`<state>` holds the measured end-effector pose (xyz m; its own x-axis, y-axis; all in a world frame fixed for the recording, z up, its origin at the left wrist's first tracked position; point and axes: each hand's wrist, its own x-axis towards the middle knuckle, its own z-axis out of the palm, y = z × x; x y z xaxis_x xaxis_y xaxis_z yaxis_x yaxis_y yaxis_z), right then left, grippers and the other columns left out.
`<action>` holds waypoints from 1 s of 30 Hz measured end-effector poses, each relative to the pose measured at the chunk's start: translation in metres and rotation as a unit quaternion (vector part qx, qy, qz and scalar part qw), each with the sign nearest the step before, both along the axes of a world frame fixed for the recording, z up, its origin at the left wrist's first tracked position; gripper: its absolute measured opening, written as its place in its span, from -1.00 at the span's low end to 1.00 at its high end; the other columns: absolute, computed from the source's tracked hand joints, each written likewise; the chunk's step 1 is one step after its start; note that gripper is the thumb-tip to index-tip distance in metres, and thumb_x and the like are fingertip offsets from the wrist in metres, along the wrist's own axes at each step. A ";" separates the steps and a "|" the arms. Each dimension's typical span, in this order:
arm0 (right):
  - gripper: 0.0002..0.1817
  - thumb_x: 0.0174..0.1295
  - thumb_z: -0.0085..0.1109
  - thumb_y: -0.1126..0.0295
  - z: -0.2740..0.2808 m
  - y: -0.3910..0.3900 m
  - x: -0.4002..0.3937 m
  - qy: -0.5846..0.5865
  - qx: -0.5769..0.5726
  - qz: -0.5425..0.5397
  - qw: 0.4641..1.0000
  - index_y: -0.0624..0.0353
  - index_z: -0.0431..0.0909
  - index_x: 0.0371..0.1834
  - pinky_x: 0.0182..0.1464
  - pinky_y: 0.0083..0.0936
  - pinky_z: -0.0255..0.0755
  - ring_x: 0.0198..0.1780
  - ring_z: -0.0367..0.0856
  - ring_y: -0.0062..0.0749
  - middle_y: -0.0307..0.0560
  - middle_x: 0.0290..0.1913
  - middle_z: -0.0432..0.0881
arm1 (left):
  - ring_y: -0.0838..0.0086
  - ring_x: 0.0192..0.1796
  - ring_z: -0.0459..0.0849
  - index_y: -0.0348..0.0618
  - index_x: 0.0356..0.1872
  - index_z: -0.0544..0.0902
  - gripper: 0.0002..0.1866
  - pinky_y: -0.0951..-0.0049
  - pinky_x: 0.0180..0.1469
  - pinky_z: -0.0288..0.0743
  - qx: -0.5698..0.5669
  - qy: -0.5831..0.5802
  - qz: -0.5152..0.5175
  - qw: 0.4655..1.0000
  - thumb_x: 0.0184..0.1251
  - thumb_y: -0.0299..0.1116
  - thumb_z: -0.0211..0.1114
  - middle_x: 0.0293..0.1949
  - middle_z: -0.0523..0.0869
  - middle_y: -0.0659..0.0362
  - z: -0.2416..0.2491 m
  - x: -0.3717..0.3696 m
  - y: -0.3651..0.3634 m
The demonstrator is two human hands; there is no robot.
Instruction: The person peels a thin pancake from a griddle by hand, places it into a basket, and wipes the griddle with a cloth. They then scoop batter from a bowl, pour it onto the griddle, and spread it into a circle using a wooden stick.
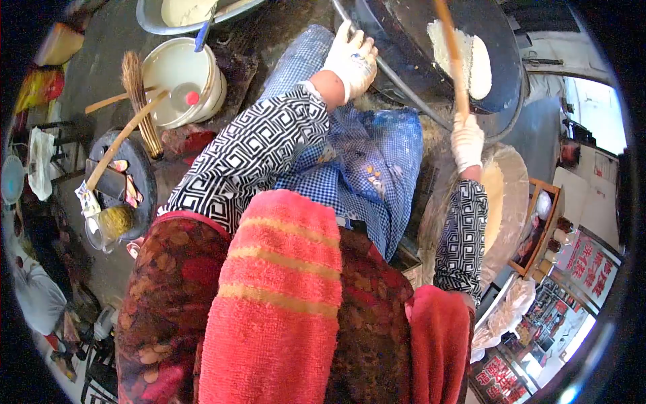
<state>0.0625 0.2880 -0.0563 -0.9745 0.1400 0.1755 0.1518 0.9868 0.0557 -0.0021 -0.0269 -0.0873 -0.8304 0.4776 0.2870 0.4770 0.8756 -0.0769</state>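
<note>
My left hand (353,57), in a white glove, rests on the rim of a big round black griddle (404,34). My right hand (466,141), also gloved, grips a long wooden stick (452,54). The stick's far end lies over a pale patch of batter (471,57) spread on the griddle. Both arms wear black-and-white patterned sleeves. A blue checked apron (363,161) covers my lap, and a red striped towel (282,289) hangs at my chest.
A white bucket of batter (178,81) with a ladle stands left of the griddle, beside a straw brush (138,101) and a dark round stand (124,175). A metal bowl (195,10) is behind. A stack of thin pale pancakes (505,202) lies at right, near a wooden tray (545,229).
</note>
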 end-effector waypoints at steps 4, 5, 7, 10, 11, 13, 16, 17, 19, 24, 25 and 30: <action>-0.57 0.40 -0.08 0.02 0.000 0.031 -0.008 0.029 -0.022 -0.081 0.996 0.20 0.47 -0.38 -0.30 -0.06 0.49 -0.35 0.61 0.22 0.23 -0.47 0.62 | 0.20 0.31 0.46 -0.11 0.08 0.63 -0.52 -0.17 0.41 -0.06 -0.008 0.022 0.011 1.000 0.21 -0.07 0.20 0.19 0.59 0.12 -0.001 -0.010 -0.008; -0.57 0.39 -0.06 0.02 0.009 0.022 -0.010 -0.014 -0.119 -0.159 0.980 0.19 0.48 -0.39 -0.27 -0.06 0.48 -0.32 0.62 0.20 0.23 -0.46 0.63 | 0.19 0.31 0.46 -0.11 0.08 0.64 -0.53 -0.19 0.41 -0.08 -0.018 0.015 0.013 1.000 0.22 -0.08 0.18 0.19 0.59 0.12 0.002 -0.011 -0.011; -0.58 0.38 -0.03 0.03 0.017 0.010 -0.011 -0.024 -0.172 -0.169 0.970 0.20 0.49 -0.39 -0.24 -0.07 0.48 -0.29 0.63 0.20 0.22 -0.45 0.63 | 0.18 0.31 0.46 -0.11 0.07 0.64 -0.55 -0.21 0.41 -0.10 -0.025 0.013 0.016 0.999 0.24 -0.10 0.17 0.19 0.59 0.11 0.006 -0.016 -0.012; -0.57 0.38 -0.06 0.01 -0.008 0.017 0.000 -0.016 0.015 -0.071 0.997 0.22 0.48 -0.32 -0.15 -0.03 0.49 -0.24 0.61 0.28 0.30 -0.37 0.64 | 0.17 0.31 0.46 -0.12 0.09 0.63 -0.58 -0.23 0.43 -0.16 -0.051 0.000 0.025 0.998 0.28 -0.16 0.11 0.20 0.59 0.11 -0.004 -0.023 -0.018; -0.56 0.38 -0.07 0.01 -0.009 0.031 0.003 -0.024 -0.046 -0.129 0.990 0.22 0.49 -0.30 -0.13 -0.02 0.48 -0.22 0.61 0.28 0.32 -0.34 0.64 | 0.17 0.32 0.46 -0.13 0.10 0.62 -0.58 -0.23 0.43 -0.19 -0.037 0.009 0.026 0.999 0.30 -0.18 0.09 0.21 0.58 0.10 -0.013 -0.029 -0.020; -0.56 0.38 -0.08 0.01 -0.003 0.041 -0.006 -0.027 -0.099 -0.186 0.977 0.24 0.50 -0.28 -0.12 0.01 0.47 -0.20 0.61 0.29 0.36 -0.31 0.63 | 0.17 0.37 0.38 -0.16 0.12 0.60 -0.59 -0.26 0.43 -0.23 -0.048 0.007 0.036 0.998 0.31 -0.26 0.03 0.26 0.52 0.03 -0.006 -0.035 -0.022; -0.56 0.38 -0.09 0.02 0.006 0.024 -0.005 -0.020 -0.107 -0.140 0.984 0.24 0.50 -0.28 -0.11 0.01 0.47 -0.18 0.61 0.29 0.36 -0.30 0.64 | 0.18 0.43 0.29 -0.16 0.08 0.62 -0.60 -0.27 0.43 -0.21 -0.050 -0.065 0.068 0.994 0.27 -0.29 0.03 0.31 0.46 -0.03 0.014 -0.044 -0.022; -0.55 0.38 -0.10 0.02 0.012 0.011 -0.003 -0.018 -0.083 -0.113 0.990 0.24 0.50 -0.28 -0.10 0.01 0.48 -0.17 0.61 0.29 0.36 -0.29 0.64 | 0.19 0.42 0.26 -0.18 0.07 0.61 -0.59 -0.27 0.43 -0.20 -0.057 -0.030 0.087 0.994 0.24 -0.31 0.02 0.30 0.46 -0.02 0.017 -0.041 -0.021; -0.53 0.39 -0.13 0.01 0.003 0.019 -0.002 -0.030 -0.057 -0.131 0.989 0.26 0.51 -0.26 -0.10 0.01 0.49 -0.16 0.61 0.30 0.36 -0.29 0.64 | 0.17 0.35 0.34 -0.24 0.07 0.58 -0.55 -0.26 0.42 -0.16 0.011 -0.026 0.048 0.998 0.18 -0.25 0.12 0.22 0.53 0.01 0.028 -0.020 -0.011; -0.55 0.39 -0.12 0.03 0.005 0.026 -0.008 -0.014 -0.184 -0.146 0.972 0.27 0.50 -0.21 -0.11 0.06 0.46 -0.19 0.59 0.34 0.40 -0.31 0.62 | 0.12 0.36 0.35 -0.34 0.15 0.51 -0.40 -0.12 0.46 -0.10 0.119 0.006 -0.062 0.991 0.06 -0.21 0.25 0.22 0.50 -0.06 -0.003 0.033 0.024; -0.56 0.39 -0.12 0.04 0.013 0.009 0.000 -0.010 -0.127 -0.098 0.987 0.26 0.49 -0.21 -0.11 0.06 0.46 -0.19 0.59 0.34 0.40 -0.32 0.61 | 0.11 0.37 0.34 -0.36 0.17 0.49 -0.38 -0.11 0.47 -0.10 0.103 0.010 -0.066 0.992 0.05 -0.22 0.25 0.23 0.49 -0.08 -0.005 0.031 0.021; -0.58 0.39 -0.10 0.06 0.012 0.026 0.004 -0.014 -0.060 -0.152 0.987 0.25 0.49 -0.26 -0.12 0.05 0.45 -0.20 0.59 0.34 0.37 -0.32 0.62 | 0.08 0.40 0.32 -0.34 0.23 0.44 -0.46 -0.07 0.49 -0.14 0.048 0.015 -0.058 0.997 0.25 -0.26 0.09 0.30 0.44 -0.09 -0.015 0.019 0.012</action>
<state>0.0668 0.3137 -0.0438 -0.8888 0.4439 0.1144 0.4410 0.8961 -0.0507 0.0172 -0.0149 -0.1022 -0.7615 0.5395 0.3593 0.5747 0.8183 -0.0107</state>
